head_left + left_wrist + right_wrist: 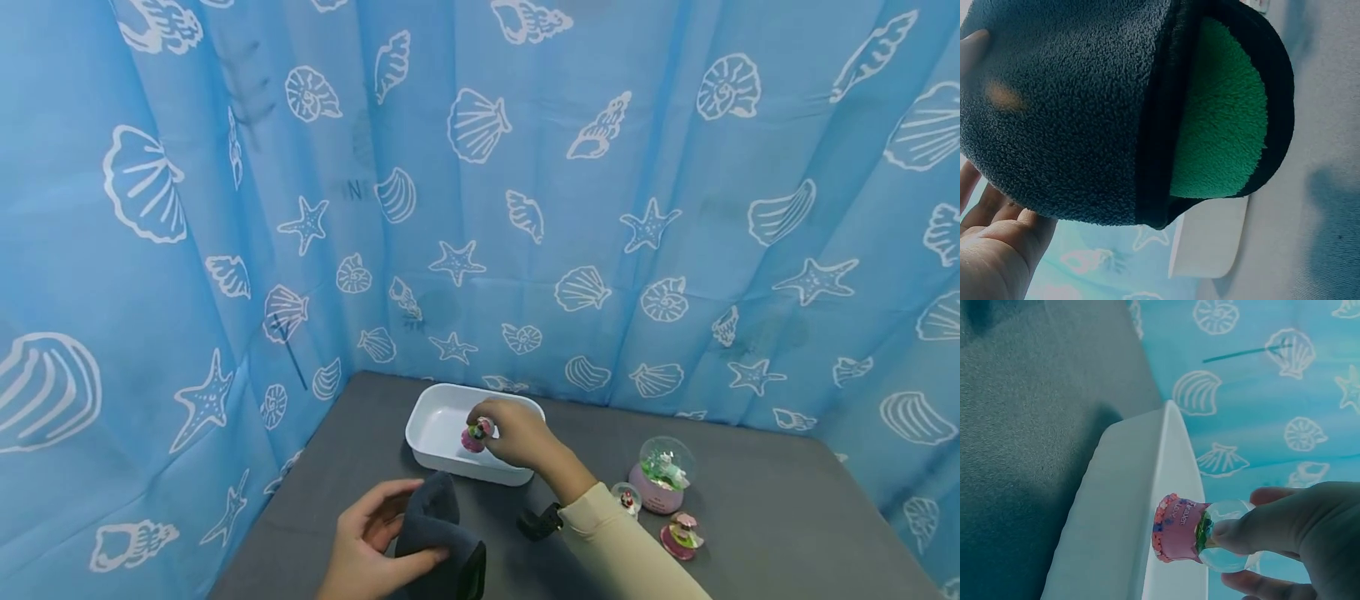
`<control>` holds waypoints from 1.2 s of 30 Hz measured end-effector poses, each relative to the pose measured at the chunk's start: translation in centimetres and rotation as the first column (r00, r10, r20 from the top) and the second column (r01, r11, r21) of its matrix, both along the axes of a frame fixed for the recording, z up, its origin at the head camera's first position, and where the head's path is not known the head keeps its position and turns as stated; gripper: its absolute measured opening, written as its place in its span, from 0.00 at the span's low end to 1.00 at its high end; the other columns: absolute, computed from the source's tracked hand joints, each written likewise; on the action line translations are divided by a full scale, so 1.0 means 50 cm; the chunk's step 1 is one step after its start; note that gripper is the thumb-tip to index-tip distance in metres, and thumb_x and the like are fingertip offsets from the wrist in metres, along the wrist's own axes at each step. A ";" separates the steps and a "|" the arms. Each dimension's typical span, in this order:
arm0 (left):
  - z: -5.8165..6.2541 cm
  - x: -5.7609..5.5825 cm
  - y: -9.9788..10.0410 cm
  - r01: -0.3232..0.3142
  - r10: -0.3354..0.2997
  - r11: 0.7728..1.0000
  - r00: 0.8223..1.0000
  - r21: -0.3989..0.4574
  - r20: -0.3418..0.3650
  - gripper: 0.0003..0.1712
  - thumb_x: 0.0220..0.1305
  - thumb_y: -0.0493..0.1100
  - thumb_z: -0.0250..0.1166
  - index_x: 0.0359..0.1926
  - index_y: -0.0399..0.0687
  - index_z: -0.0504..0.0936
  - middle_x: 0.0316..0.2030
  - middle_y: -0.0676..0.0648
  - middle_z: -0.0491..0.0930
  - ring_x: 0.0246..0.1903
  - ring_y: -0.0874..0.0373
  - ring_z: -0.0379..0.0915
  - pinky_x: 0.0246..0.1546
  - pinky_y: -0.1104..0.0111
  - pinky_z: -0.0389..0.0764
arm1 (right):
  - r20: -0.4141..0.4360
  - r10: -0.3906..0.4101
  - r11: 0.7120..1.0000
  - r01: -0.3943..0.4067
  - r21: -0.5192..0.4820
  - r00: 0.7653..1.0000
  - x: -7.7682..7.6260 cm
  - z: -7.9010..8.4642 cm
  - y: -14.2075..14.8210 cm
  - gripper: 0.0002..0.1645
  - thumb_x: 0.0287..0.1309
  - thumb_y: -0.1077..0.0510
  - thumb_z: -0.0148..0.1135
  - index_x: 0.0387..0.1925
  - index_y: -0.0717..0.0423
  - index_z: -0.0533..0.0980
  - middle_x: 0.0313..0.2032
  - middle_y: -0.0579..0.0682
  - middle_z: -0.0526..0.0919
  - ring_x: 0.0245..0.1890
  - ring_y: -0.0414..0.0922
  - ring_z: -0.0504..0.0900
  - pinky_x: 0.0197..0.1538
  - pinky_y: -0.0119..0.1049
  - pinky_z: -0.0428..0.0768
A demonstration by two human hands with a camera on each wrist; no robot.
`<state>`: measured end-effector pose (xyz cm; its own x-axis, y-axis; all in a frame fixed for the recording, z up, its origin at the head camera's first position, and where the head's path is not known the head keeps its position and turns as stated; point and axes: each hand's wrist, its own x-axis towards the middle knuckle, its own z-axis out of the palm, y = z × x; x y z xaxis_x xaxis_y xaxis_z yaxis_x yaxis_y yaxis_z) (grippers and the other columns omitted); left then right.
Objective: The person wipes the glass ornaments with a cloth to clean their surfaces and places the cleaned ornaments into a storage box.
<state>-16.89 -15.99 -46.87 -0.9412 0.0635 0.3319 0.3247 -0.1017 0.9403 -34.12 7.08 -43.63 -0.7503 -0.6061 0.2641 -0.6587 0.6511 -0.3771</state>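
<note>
My right hand (517, 433) grips a small snow globe (1185, 528) by its clear dome, fingers and thumb curled round the glass. The globe's pink base, dotted with tiny flowers, points down over a white rectangular tub (472, 471). In the right wrist view the base overlaps the inside of the tub wall (1116, 487). Nearer to me, my left hand (375, 542) holds a fleecy dark grey cloth (438, 533) between thumb and fingers. The left wrist view shows the cloth's bright green inner side (1225, 119) and black edging.
Right of my forearm stands a larger snow globe (660, 492) with a pink-purple base. Beside it are a small clear globe (626, 498) and a shell-shaped ornament (681, 535) on a pink base. A blue shell-print curtain (480, 208) encloses the grey table (750, 483).
</note>
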 end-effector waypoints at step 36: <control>-0.023 0.018 -0.010 -0.109 0.108 0.993 0.994 0.039 0.011 0.38 0.50 0.24 0.78 0.64 0.26 0.75 0.56 0.48 0.84 0.52 0.53 0.88 0.54 0.54 0.89 | 0.184 -0.057 0.989 0.030 0.146 0.981 -0.126 -0.059 -0.144 0.18 0.62 0.66 0.72 0.52 0.49 0.88 0.51 0.47 0.91 0.52 0.45 0.86 0.57 0.45 0.86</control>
